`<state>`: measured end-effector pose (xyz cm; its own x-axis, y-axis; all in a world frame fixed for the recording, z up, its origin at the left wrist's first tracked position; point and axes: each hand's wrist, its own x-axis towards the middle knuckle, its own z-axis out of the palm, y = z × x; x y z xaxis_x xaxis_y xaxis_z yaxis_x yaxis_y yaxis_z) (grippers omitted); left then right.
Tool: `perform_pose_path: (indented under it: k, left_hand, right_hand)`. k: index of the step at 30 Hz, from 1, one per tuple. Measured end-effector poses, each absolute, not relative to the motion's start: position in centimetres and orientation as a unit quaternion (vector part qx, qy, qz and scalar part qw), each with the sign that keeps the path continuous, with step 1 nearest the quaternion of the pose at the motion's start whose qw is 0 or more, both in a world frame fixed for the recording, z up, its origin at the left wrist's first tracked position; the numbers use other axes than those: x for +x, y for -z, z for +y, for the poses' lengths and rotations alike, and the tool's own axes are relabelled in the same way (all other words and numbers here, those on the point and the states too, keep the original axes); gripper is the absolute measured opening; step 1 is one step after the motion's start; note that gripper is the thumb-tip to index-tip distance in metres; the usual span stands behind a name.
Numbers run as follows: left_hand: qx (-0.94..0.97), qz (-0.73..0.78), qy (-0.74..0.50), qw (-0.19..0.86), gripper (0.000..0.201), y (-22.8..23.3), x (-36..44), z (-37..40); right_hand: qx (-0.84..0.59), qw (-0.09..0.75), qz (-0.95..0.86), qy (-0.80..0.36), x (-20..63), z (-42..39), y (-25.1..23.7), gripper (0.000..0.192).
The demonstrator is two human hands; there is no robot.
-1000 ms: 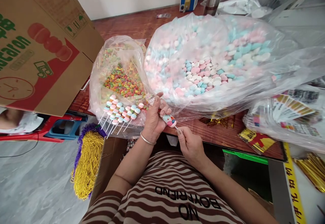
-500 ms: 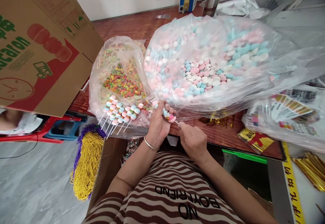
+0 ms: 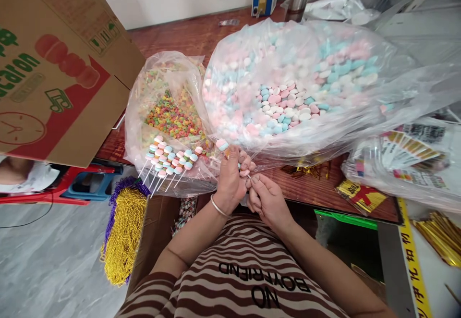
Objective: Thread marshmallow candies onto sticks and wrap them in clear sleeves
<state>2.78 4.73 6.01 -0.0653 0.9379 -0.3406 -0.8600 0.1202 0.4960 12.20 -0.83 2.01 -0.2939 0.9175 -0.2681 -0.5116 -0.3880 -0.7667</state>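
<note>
My left hand (image 3: 230, 178) is closed around a candy skewer. The skewer's pink, white and blue top (image 3: 222, 145) sticks out above my thumb, and my fingers hide much of the rest. At its lower end, my right hand (image 3: 269, 201) pinches the thin white stick (image 3: 248, 177), close against my left fingers. To the left, several finished-looking candy skewers (image 3: 169, 159) with white sticks lie on a clear bag of small colourful ring candies (image 3: 173, 114). Beyond my hands, a large clear bag holds pink, white and blue oval candies (image 3: 288, 102).
A printed cardboard box (image 3: 72, 68) stands at the left of the wooden table (image 3: 162, 37). At the right are plastic packets (image 3: 414, 154) and a gold packet (image 3: 360, 197). A steel flask (image 3: 298, 1) stands behind. Gold bead strands (image 3: 124, 236) hang over an open carton (image 3: 154, 231).
My right hand has moved left and up along the stick, closer to my left hand. My left fingers have curled further around the skewer, and its top now shows more plainly.
</note>
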Motion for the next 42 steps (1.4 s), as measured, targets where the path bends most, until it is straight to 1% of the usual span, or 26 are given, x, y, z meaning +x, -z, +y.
perform_pose_path:
  k: [3, 6, 8, 9, 10, 13, 15, 18, 21, 23, 28, 30, 32, 34, 37, 38, 40, 42]
  left_hand:
    - [0.081, 0.326, -0.643, 0.688, 0.032, -5.6, 3.1, 4.2]
    - [0.083, 0.308, -0.626, 0.711, 0.031, -5.6, 1.8, 4.9]
    - [0.079, 0.294, -0.637, 0.708, 0.024, -5.8, 0.8, 5.7]
    - [0.080, 0.294, -0.639, 0.706, 0.021, -6.0, 0.4, 6.0]
    - [0.081, 0.299, -0.639, 0.704, 0.021, -6.1, 0.2, 6.3]
    - [0.084, 0.317, -0.645, 0.690, 0.026, -6.5, 0.4, 6.4]
    - [0.095, 0.311, -0.659, 0.678, 0.029, -6.6, 0.8, 5.9]
    - [0.173, 0.321, -0.622, 0.693, 0.041, -6.3, 1.2, 4.7]
    - [0.263, 0.379, -0.574, 0.677, 0.053, -5.4, 1.4, 3.4]
    - [0.293, 0.407, -0.566, 0.654, 0.053, -4.8, 1.5, 2.8]
    - [0.333, 0.419, -0.555, 0.637, 0.041, -4.1, 2.0, 2.2]
    - [0.339, 0.420, -0.557, 0.631, 0.037, -4.1, 2.2, 2.2]
    - [0.340, 0.413, -0.561, 0.632, 0.033, -4.2, 2.2, 2.2]
    - [0.331, 0.401, -0.565, 0.641, 0.031, -4.2, 2.1, 2.3]
    - [0.320, 0.386, -0.559, 0.660, 0.030, -4.3, 1.7, 2.5]
    - [0.324, 0.380, -0.556, 0.665, 0.029, -4.3, 1.6, 2.5]
    - [0.342, 0.368, -0.547, 0.669, 0.026, -4.2, 1.5, 2.5]
    - [0.369, 0.359, -0.532, 0.672, 0.029, -4.1, 1.5, 2.4]
  right_hand:
    - [-0.392, 0.489, -0.343, -0.699, 12.3, -0.5, -1.6, 0.034]
    - [-0.382, 0.454, -0.360, -0.720, 13.0, -0.4, -1.7, 0.033]
    - [-0.404, 0.433, -0.414, -0.692, 13.5, -0.5, -1.8, 0.032]
    - [-0.431, 0.432, -0.465, -0.641, 13.7, -0.5, -1.8, 0.030]
    - [-0.460, 0.436, -0.527, -0.566, 13.8, -0.6, -1.7, 0.027]
    - [-0.497, 0.439, -0.688, -0.295, 14.1, -0.8, -1.3, 0.018]
    - [-0.487, 0.437, -0.731, -0.192, 14.1, -0.8, -1.1, 0.018]
    - [-0.499, 0.455, -0.727, -0.127, 14.0, -0.8, -1.0, 0.015]
    - [-0.511, 0.459, -0.724, -0.065, 13.8, -0.6, -1.2, 0.013]
    - [-0.513, 0.452, -0.729, -0.033, 13.5, -0.4, -1.4, 0.013]
    - [-0.501, 0.437, -0.745, 0.059, 12.8, -0.1, -1.5, 0.012]
    - [-0.473, 0.441, -0.759, 0.083, 12.5, 0.0, -1.5, 0.017]
    - [-0.453, 0.447, -0.767, 0.080, 12.4, -0.2, -1.7, 0.023]
    - [-0.451, 0.442, -0.775, 0.026, 12.8, -0.4, -2.2, 0.022]
    - [-0.462, 0.442, -0.763, -0.091, 13.9, -0.5, -3.3, 0.014]
    - [-0.468, 0.448, -0.754, -0.105, 14.3, -0.3, -3.6, 0.012]
    - [-0.480, 0.456, -0.746, -0.078, 15.1, 0.4, -4.1, 0.012]
    - [-0.477, 0.440, -0.760, -0.013, 15.6, 1.4, -4.3, 0.014]
